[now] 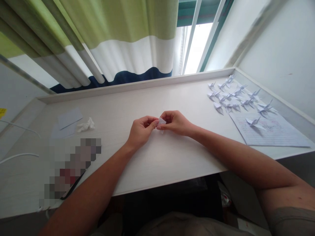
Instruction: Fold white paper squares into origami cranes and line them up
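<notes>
1. At the far left of the tabletop point(159, 164) lie a white cord point(17, 157), two flat paper squares point(69, 118) and a crumpled wad point(85, 125). These look like unfolded stock plus one reject.
2. Mid-tabletop, the left hand point(141, 129) and right hand point(176, 123) meet, each closed in a thumb-and-fingertip pinch on one side of a small white fold point(161, 121), which is held just above the surface. No wings or neck show, so I judge this piece about midway.
3. Back right, a cluster of finished cranes point(233, 96) stands near the rim. One more sits on a lined sheet point(278, 134) by the front edge — many pieces are already done, and at least the squares are left.
4. Nothing lies between the hands and either pile, and the cranes stand well apart from the hands.
</notes>
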A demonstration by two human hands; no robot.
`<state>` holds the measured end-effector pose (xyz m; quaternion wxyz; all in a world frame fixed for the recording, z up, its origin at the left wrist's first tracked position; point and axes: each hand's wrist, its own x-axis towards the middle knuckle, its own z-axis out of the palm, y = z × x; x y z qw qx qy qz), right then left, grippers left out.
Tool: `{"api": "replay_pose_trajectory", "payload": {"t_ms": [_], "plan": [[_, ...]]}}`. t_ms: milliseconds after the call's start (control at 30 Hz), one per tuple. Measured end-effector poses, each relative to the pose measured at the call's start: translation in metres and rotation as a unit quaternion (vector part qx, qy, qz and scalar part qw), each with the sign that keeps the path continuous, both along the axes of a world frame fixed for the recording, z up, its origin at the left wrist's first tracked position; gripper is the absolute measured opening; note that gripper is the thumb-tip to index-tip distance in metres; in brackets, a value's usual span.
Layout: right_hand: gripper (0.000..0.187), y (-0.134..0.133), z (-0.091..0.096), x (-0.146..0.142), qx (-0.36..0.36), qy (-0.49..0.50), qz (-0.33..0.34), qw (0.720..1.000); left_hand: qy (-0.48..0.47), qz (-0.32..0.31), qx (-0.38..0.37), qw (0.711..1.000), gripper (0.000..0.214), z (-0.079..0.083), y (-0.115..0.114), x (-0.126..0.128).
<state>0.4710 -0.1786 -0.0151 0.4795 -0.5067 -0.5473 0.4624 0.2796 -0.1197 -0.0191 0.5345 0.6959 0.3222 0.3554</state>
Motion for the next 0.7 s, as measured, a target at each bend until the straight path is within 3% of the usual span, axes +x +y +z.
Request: {"api": "replay_pose_trajectory", "payload": {"t_ms": [200,467,700], "plan": [[0.042,0.001,-0.001,0.003,-0.024,0.067,0.023,0.997,-0.028,0.021,0.009,0.999,0.022,-0.002,0.007,-0.001],[0.04,0.0,-0.006,-0.004,0.065,0.03,-0.043,0.996,-0.07,-0.021,-0.083,0.994,0.037,-0.002,0.006,0.001],[0.042,0.0,-0.007,-0.015,0.099,0.064,-0.083,0.99,-0.115,0.022,-0.076,0.99,0.039,0.002,0.001,0.006]]}}
